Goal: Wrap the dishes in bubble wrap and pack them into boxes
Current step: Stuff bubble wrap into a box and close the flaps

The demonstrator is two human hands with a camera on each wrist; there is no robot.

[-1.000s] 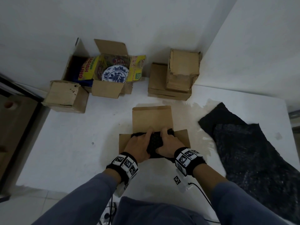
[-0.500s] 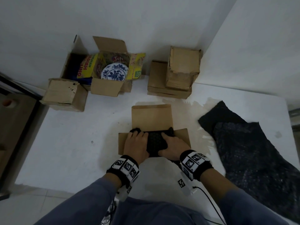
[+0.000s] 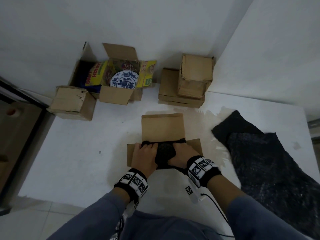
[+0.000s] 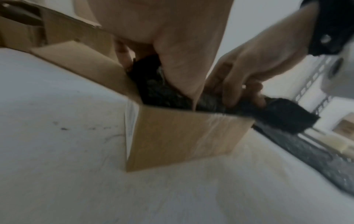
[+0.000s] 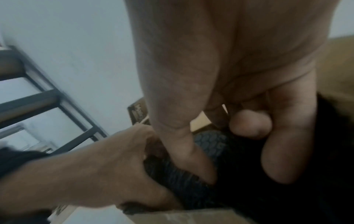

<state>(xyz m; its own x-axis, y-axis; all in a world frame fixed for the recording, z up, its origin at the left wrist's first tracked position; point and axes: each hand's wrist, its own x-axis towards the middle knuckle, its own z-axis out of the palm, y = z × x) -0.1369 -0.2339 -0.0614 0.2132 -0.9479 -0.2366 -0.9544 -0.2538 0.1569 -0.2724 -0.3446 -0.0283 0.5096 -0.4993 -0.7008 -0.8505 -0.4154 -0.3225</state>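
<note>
A person in blue-grey sleeves bends over a white table (image 3: 72, 153) with both hands down in a small open cardboard box (image 3: 162, 129) that sits near the table's front edge, its back flap standing up and its side flaps spread flat. The left hand (image 3: 144, 157) and the right hand (image 3: 181, 155) sit side by side on a bundle wrapped in black bubble wrap (image 3: 165, 153) that fills the box's mouth. From the left wrist view the left hand's fingers curl down over the bundle at the box's near wall, and the right hand's fingers curl round its other end, so both are grasping it; a corner of the black wrap (image 4: 287, 116) pokes out over the box's right side. Whatever dish is inside the wrap is fully hidden. To the right on the table lies a large loose sheet of black bubble wrap (image 3: 270, 161), well apart from the box. At the back left stands an open carton (image 3: 114, 96) holding a blue-and-white patterned plate (image 3: 124, 81) among yellow printed packaging, with a closed small box (image 3: 72, 103) just beside it on the left. At the back right, against the wall, closed cardboard boxes (image 3: 188, 82) are stacked.
</note>
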